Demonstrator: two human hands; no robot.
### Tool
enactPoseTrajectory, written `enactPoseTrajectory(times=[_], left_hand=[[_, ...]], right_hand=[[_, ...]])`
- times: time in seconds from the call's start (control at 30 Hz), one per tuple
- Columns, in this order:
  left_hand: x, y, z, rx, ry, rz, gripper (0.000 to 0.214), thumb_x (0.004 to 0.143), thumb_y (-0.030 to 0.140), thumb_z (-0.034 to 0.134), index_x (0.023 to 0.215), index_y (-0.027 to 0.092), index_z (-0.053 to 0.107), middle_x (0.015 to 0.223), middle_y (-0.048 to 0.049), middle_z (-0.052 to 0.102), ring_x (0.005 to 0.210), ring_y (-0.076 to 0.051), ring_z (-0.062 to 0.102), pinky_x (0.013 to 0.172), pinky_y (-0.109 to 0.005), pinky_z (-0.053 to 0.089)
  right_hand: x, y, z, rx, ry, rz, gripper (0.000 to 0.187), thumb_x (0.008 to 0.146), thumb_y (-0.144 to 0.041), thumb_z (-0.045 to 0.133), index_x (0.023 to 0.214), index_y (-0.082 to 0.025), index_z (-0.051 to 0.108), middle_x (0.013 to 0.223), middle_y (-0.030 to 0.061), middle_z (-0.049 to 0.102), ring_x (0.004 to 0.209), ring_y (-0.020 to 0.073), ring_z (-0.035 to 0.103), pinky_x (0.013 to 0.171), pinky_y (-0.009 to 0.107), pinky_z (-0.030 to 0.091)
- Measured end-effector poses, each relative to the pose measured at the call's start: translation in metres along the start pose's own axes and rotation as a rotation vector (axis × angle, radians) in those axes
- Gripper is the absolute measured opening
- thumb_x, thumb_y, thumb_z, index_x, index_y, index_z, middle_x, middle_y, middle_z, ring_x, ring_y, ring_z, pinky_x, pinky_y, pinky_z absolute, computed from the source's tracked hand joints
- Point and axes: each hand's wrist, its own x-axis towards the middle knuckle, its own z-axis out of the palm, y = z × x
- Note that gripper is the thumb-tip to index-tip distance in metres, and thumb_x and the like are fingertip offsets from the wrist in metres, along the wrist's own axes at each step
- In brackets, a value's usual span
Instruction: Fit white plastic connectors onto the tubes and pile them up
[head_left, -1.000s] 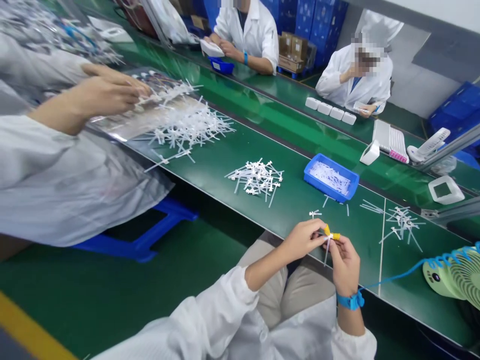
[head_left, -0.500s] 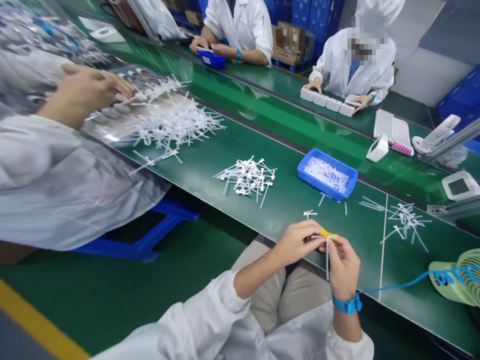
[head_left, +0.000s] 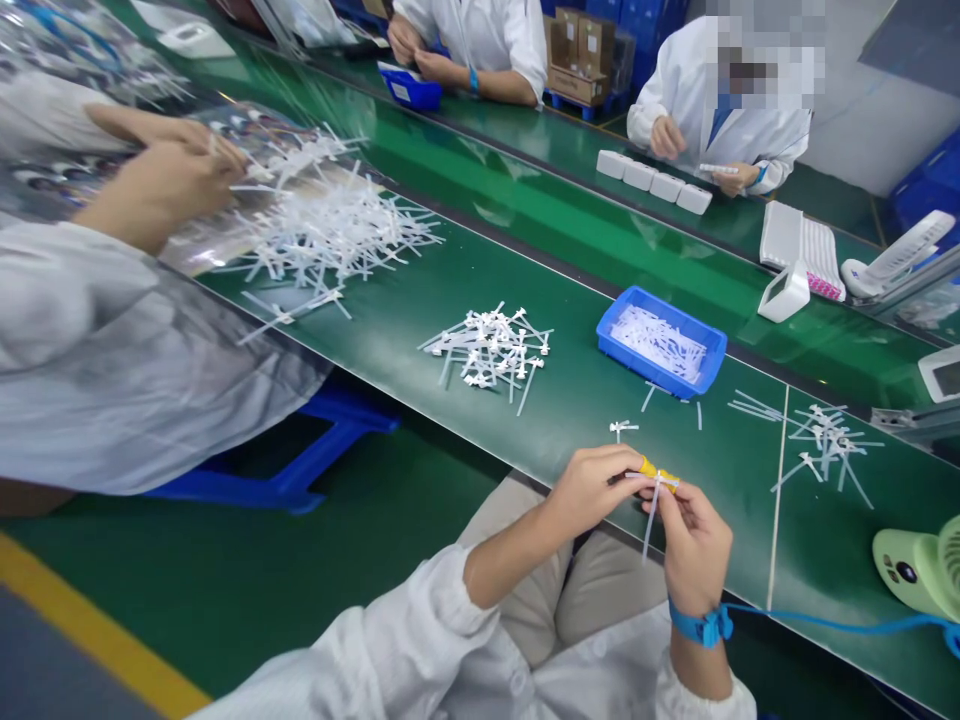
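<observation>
A short yellow stick-like piece is pinched in my left hand above the table's front edge. Across it sits a small white connector with thin strips, one of them dangling down. My right hand, with a blue wrist strap, closes its thumb and fingers on the white connector beside the yellow piece. Fingers partly cover both parts. Just beyond my hands lies a single white connector with strips.
A blue tray of white strips stands behind my hands. Piles of stripped connectors lie left and right. A green fan stands at right. A co-worker's hands handle parts at left; two people sit opposite.
The right hand has tilted slightly, drawing a little away from the left, and the hanging strip now slants. Across the belt, one co-worker's hand has lifted off the white boxes.
</observation>
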Motion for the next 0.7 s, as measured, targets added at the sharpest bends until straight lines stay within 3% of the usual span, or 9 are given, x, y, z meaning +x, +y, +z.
enactPoseTrajectory(times=[0.2,0.3,0.37,0.47,0.57,0.7], left_hand=[[0.002,-0.001,-0.004,0.012,-0.050,0.006,0.032,0.109,0.036,0.063,0.086,0.019,0.077,0.092,-0.0057,0.079,0.084,-0.018,0.072,0.084,-0.027,0.056],[0.005,0.001,-0.004,0.028,-0.067,-0.015,0.029,0.107,0.039,0.066,0.089,0.018,0.075,0.087,-0.0050,0.075,0.079,-0.017,0.068,0.076,-0.026,0.055],[0.005,0.004,-0.004,0.019,-0.029,0.007,0.027,0.104,0.041,0.069,0.090,0.017,0.073,0.088,-0.0054,0.072,0.079,-0.017,0.066,0.072,-0.025,0.054],[-0.002,0.010,-0.008,-0.038,0.069,0.059,0.023,0.103,0.039,0.070,0.094,0.017,0.071,0.101,-0.0095,0.072,0.094,-0.020,0.070,0.080,-0.028,0.058],[-0.011,0.012,-0.026,-0.071,0.166,0.012,0.019,0.105,0.037,0.067,0.100,0.019,0.070,0.111,-0.0108,0.073,0.105,-0.023,0.072,0.090,-0.032,0.060],[-0.003,0.001,-0.060,0.067,0.253,-0.105,0.021,0.104,0.039,0.068,0.108,0.019,0.070,0.107,-0.0074,0.075,0.099,-0.022,0.073,0.091,-0.033,0.061]], right_hand=[[0.001,0.001,0.002,0.001,-0.025,-0.011,0.034,0.097,-0.053,0.076,0.098,-0.020,0.082,0.092,0.0096,0.083,0.081,0.0256,0.080,0.079,0.038,0.069],[0.004,0.000,0.005,0.051,-0.043,-0.037,0.035,0.096,-0.054,0.075,0.100,-0.020,0.082,0.095,0.0094,0.083,0.081,0.0251,0.080,0.079,0.038,0.069],[0.005,0.000,0.007,0.072,-0.060,-0.061,0.036,0.096,-0.054,0.075,0.102,-0.020,0.082,0.097,0.0094,0.083,0.081,0.0250,0.080,0.077,0.038,0.069],[0.006,0.003,0.010,0.054,-0.047,-0.079,0.035,0.097,-0.052,0.073,0.107,-0.020,0.082,0.099,0.0096,0.084,0.082,0.0246,0.080,0.079,0.039,0.068],[0.005,0.007,0.013,0.040,-0.001,-0.094,0.034,0.100,-0.049,0.068,0.109,-0.019,0.081,0.101,0.0106,0.084,0.081,0.0235,0.080,0.080,0.039,0.068],[0.003,0.009,0.015,0.020,0.002,-0.131,0.031,0.102,-0.048,0.065,0.106,-0.021,0.080,0.099,0.0090,0.084,0.078,0.0219,0.080,0.077,0.037,0.068]])
